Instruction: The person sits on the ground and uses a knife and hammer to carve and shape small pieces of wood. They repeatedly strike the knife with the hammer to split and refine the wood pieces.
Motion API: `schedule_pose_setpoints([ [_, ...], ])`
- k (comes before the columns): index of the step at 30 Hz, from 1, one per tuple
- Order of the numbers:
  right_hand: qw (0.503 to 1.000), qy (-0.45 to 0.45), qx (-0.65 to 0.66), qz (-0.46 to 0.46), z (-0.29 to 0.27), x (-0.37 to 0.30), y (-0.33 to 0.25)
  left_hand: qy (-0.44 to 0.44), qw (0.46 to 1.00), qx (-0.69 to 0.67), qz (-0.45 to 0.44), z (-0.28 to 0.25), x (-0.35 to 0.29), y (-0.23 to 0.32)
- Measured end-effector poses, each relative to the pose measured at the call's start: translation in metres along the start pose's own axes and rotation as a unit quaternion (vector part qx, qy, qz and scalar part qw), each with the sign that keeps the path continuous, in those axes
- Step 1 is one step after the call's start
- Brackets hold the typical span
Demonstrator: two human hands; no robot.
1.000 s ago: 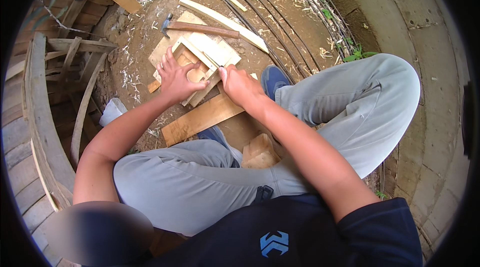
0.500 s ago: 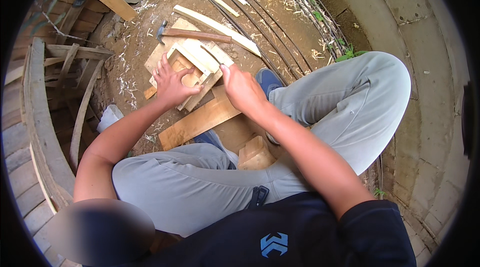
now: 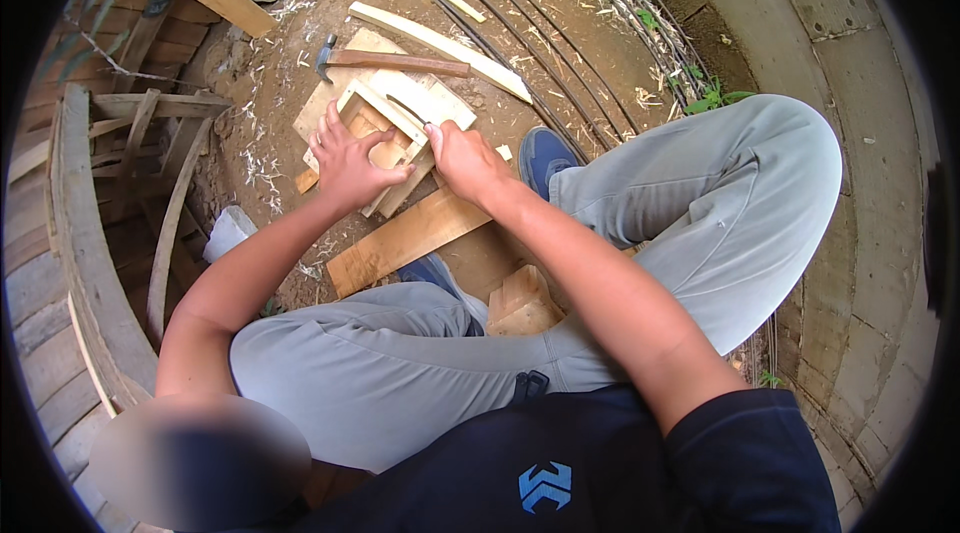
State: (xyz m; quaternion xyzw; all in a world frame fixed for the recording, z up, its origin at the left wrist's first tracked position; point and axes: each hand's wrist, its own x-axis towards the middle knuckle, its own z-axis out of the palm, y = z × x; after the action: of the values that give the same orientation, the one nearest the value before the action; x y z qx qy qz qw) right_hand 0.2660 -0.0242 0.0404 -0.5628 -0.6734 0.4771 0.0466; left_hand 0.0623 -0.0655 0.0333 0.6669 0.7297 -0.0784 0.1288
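A small open-topped wooden box (image 3: 353,99) rests on pale boards on the ground in front of me. My left hand (image 3: 352,161) grips its left and near side, the fingers over the left edge and the thumb reaching inside. From my right hand (image 3: 463,161), closed at the box's right corner, a tool with a thin, dark, curved blade (image 3: 408,110) extends along the far-right wall. The fist hides the tool's handle, so its exact kind cannot be made out. Just beyond the box, a claw hammer (image 3: 400,61) with a brown wooden handle lies across the boards.
A long pale strip of wood (image 3: 440,45) lies past the hammer, beside dark cables (image 3: 510,13). A flat plank (image 3: 405,243) and a wooden block (image 3: 523,303) are between my legs. Wooden framing (image 3: 85,233) stands left; a block wall (image 3: 850,133) rises right.
My right hand and the blade have shifted slightly left along the box wall. A small pale wood chip now shows beside my right hand. The left hand keeps its grip.
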Motion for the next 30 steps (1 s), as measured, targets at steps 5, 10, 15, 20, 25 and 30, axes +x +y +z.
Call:
schedule_pose_setpoints([
  [5, 0.999, -0.02, -0.023, 0.023, 0.0, -0.014, 0.0, 0.002, 1.0, -0.009, 0.002, 0.002, 0.0, -0.002],
  [10, 0.999, -0.026, -0.037, 0.027, -0.012, -0.03, 0.007, 0.003, 1.0, -0.015, 0.006, 0.001, 0.0, -0.002],
  [15, 0.997, -0.018, -0.058, 0.04, -0.022, -0.062, 0.026, -0.001, 1.0, -0.025, 0.004, 0.0, 0.0, 0.0],
  [20, 0.994, -0.008, -0.084, 0.066, -0.04, -0.097, 0.03, -0.011, 0.999, -0.039, 0.001, -0.004, 0.0, 0.0],
  [25, 0.997, 0.032, -0.047, 0.059, -0.053, -0.094, 0.006, 0.009, 0.999, -0.041, 0.003, 0.0, 0.0, -0.003],
  [30, 0.999, 0.024, -0.028, 0.035, -0.024, -0.04, -0.004, -0.006, 0.999, -0.046, -0.004, -0.004, -0.002, 0.0],
])
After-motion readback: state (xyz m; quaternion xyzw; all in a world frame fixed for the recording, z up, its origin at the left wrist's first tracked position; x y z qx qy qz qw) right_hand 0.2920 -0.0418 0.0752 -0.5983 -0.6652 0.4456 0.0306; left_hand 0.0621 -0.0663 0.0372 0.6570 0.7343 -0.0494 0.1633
